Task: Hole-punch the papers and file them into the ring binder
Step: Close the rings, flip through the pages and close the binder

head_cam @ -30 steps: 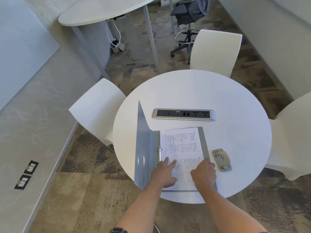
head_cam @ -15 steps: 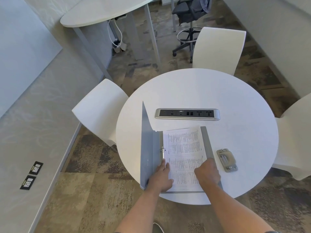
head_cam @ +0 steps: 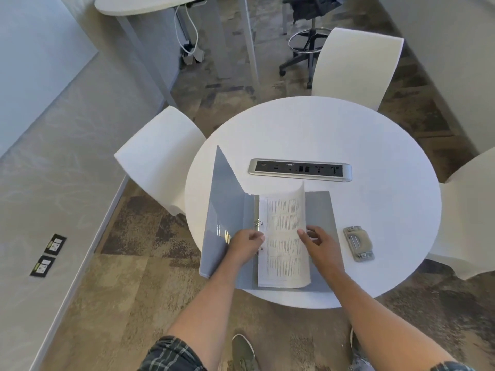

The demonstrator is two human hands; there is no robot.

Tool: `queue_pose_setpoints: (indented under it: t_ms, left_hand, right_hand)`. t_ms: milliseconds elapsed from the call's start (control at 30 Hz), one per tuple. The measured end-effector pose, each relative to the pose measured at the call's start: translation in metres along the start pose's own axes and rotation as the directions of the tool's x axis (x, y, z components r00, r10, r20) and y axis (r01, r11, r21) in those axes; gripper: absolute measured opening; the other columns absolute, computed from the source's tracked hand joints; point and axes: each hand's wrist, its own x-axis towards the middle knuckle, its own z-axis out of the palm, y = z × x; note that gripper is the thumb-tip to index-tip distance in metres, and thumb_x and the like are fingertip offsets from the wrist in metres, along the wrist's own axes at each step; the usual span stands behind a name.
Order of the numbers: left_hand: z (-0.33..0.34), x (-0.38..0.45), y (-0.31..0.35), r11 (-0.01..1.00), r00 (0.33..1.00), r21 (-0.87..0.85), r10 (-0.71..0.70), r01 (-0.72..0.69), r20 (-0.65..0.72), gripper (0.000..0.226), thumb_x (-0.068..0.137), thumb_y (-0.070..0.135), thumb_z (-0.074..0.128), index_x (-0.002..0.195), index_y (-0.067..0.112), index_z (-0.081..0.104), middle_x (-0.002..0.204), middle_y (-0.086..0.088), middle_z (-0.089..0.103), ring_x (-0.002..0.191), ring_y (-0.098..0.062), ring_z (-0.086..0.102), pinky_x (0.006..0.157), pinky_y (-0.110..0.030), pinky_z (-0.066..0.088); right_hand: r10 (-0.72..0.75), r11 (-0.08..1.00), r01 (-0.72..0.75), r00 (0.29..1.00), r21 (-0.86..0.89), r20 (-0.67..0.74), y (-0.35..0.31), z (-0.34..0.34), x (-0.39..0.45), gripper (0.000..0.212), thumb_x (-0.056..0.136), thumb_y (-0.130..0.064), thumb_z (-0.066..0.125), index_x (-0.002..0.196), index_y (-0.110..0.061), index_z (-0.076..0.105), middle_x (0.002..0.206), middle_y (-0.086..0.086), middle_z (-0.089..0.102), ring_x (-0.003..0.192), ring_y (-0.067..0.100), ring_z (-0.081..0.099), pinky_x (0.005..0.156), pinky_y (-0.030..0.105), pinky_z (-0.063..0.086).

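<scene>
I see a grey plastic binder [head_cam: 230, 210] with slight gloss, matt printed papers [head_cam: 285, 236], a dull metal hole punch [head_cam: 358, 243], a smooth white table [head_cam: 348, 129].

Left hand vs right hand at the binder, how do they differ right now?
The left hand sits at the metal ring mechanism of the grey ring binder, fingers curled; its exact grip is unclear. The right hand grips the right edge of the printed white papers, lifting it so the sheets curl. Both work over the open binder.
</scene>
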Motion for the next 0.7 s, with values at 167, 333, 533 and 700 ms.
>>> queue_pose_setpoints:
  t_ms: [167,333,533,700]
  left_hand:
    - [0.002,0.002,0.019,0.982,0.998,-0.188,0.011,0.001,0.06,0.025,0.091,0.035,0.07,0.099,0.012,0.076,0.1,0.002,0.077,0.084,-0.015,0.077,0.078,-0.034,0.057]
    - [0.015,-0.006,0.033,0.962,0.997,-0.27,0.046,-0.028,0.06,0.021,0.091,0.03,0.071,0.095,0.011,0.078,0.074,0.005,0.071,0.07,-0.011,0.07,0.067,-0.024,0.054]
    - [0.028,-0.012,0.035,0.928,0.995,-0.371,-0.005,0.041,0.096,0.013,0.092,0.026,0.069,0.085,0.02,0.078,0.081,0.002,0.079,0.079,-0.015,0.078,0.077,-0.028,0.053]
    - [0.03,-0.012,0.038,0.918,0.996,-0.393,-0.016,0.05,0.089,0.014,0.095,0.025,0.067,0.088,0.021,0.078,0.084,0.001,0.08,0.08,-0.014,0.078,0.082,-0.032,0.054]
  right_hand:
    - [-0.106,0.991,0.094,0.987,0.095,0.12,-0.014,0.017,-0.002,0.038,0.093,-0.065,0.058,0.125,-0.047,0.069,0.123,-0.023,0.07,0.105,-0.005,0.064,0.085,0.016,0.05]
    - [-0.117,0.987,0.097,0.979,0.126,0.164,-0.021,0.027,-0.007,0.039,0.092,-0.062,0.062,0.125,-0.044,0.071,0.133,-0.02,0.067,0.114,-0.001,0.064,0.081,0.009,0.046]
    - [-0.131,0.981,0.102,0.976,0.167,0.176,-0.017,0.027,-0.009,0.04,0.091,-0.061,0.063,0.127,-0.046,0.069,0.124,-0.017,0.073,0.113,0.0,0.067,0.096,0.021,0.051]
    - [-0.115,0.979,0.081,0.977,0.189,0.177,-0.017,0.025,-0.009,0.042,0.09,-0.057,0.067,0.13,-0.043,0.069,0.12,-0.011,0.075,0.11,0.007,0.068,0.092,0.022,0.048]
